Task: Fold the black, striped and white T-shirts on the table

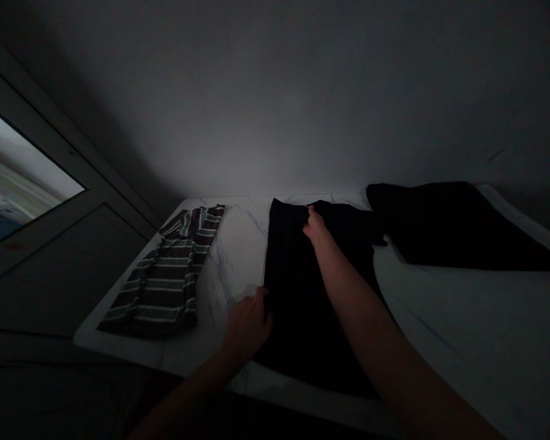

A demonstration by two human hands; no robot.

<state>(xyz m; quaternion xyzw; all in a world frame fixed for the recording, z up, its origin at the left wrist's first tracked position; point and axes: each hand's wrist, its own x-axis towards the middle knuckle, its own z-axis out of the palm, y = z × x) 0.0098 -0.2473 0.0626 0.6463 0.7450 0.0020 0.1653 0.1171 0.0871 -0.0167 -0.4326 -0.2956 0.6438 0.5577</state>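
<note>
Mid-frame, the left hand (247, 321) pinches the left edge of 1 black shirt (302, 311); the right hand (315, 225), fingers (311, 211) narrow, pinches its top.

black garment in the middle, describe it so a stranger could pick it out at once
On the white marbled table before the grey wall, look between the striped garment on the left and the black cloth on the right. There lies the black garment, the only one touched by the left hand and right hand.
</note>
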